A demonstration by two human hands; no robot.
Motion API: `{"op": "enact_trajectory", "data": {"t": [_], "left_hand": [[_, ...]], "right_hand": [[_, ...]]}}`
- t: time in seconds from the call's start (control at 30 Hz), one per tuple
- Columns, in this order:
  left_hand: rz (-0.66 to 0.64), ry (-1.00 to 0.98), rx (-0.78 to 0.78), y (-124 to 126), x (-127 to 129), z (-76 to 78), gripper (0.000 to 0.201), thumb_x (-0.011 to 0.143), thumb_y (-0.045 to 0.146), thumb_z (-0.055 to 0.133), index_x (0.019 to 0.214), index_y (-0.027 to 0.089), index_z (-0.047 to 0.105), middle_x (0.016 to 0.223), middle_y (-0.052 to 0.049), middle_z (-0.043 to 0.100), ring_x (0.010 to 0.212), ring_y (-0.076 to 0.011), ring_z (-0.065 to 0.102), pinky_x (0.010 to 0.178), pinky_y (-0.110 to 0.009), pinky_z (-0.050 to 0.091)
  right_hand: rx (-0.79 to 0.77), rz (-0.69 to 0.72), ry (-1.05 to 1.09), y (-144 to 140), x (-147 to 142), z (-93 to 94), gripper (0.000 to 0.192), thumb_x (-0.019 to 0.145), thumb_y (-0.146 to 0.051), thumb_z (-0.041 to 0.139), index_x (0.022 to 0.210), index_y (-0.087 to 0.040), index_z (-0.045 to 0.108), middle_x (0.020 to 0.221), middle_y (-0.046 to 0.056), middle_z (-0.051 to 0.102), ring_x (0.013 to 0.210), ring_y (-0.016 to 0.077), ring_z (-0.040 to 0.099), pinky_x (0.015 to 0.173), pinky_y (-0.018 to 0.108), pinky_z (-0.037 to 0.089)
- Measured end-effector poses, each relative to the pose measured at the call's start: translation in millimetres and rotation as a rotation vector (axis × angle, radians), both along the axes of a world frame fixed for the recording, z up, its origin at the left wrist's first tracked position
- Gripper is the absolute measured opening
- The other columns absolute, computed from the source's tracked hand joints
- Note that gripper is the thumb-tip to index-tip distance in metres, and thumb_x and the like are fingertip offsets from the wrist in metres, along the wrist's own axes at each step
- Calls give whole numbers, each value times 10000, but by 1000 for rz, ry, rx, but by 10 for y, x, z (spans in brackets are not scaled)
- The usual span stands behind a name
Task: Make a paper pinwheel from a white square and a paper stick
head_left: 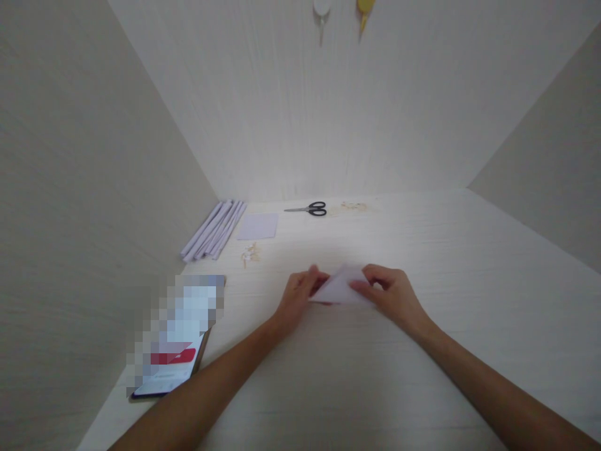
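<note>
Between my two hands, above the middle of the pale table, is a small white sheet of paper [342, 287] with a slanted edge that looks folded over. My left hand [300, 289] pinches its left end, thumb on top and some fingers behind the paper. At the other end, my right hand [385, 289] grips the paper between thumb and fingers. The paper and fingertips are slightly blurred, so the exact fold cannot be made out.
Scissors with black handles [315, 209] lie by the back wall. To their left are a flat paper square [258, 226], rolled paper sticks [213, 230] and small tan bits [251, 253]. More tan bits [354, 206] lie right of the scissors. A lit phone or tablet [181, 338] lies near my left forearm.
</note>
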State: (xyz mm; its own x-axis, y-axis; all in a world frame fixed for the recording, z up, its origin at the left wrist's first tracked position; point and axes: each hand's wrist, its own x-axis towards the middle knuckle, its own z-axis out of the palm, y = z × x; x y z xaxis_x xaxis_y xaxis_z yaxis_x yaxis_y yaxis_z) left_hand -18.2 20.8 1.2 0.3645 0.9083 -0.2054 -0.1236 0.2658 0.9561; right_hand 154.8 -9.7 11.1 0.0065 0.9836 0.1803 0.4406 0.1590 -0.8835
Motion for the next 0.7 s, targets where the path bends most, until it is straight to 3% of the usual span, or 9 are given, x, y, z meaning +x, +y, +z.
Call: {"op": "enact_trajectory", "data": {"t": [0.1, 0.2, 0.37, 0.57, 0.7], "left_hand": [[82, -243, -142, 38, 16, 11, 576, 699, 630, 376, 716, 108, 619, 663, -94, 659, 639, -188, 627, 587, -278, 470], [87, -280, -86, 31, 40, 2, 471, 710, 542, 470, 732, 98, 627, 728, -104, 665, 705, -180, 625, 623, -262, 473], [133, -176, 48, -18, 66, -17, 258, 664, 359, 617, 720, 108, 626, 693, -53, 644, 635, -130, 580, 621, -254, 476], [157, -138, 42, -15, 53, -34, 255, 654, 351, 620, 704, 102, 615, 606, -12, 582, 568, -99, 523, 567, -235, 452], [133, -119, 34, -6, 52, -43, 263, 662, 365, 608, 609, 113, 556, 551, 16, 512, 523, -79, 476, 521, -213, 411]], "right_hand": [[-57, -199, 127, -3, -13, -41, 276, 676, -373, 596, 522, -155, 527, 478, -28, 441, 433, 75, 364, 393, 209, 265], [-85, -256, 180, -20, -63, -87, 283, 659, -393, 606, 541, -157, 503, 495, -26, 453, 432, 75, 371, 388, 207, 264], [-139, -78, 152, -79, -192, -114, 246, 639, -375, 623, 598, -164, 504, 532, -17, 474, 467, 95, 415, 410, 216, 321], [-145, 47, 57, -140, -263, -113, 271, 655, -344, 606, 556, -182, 413, 516, -37, 419, 454, 75, 357, 386, 200, 266], [-167, 74, 146, -174, -247, -96, 342, 638, -342, 632, 633, -212, 316, 512, -77, 369, 425, 58, 309, 368, 181, 222]]}}
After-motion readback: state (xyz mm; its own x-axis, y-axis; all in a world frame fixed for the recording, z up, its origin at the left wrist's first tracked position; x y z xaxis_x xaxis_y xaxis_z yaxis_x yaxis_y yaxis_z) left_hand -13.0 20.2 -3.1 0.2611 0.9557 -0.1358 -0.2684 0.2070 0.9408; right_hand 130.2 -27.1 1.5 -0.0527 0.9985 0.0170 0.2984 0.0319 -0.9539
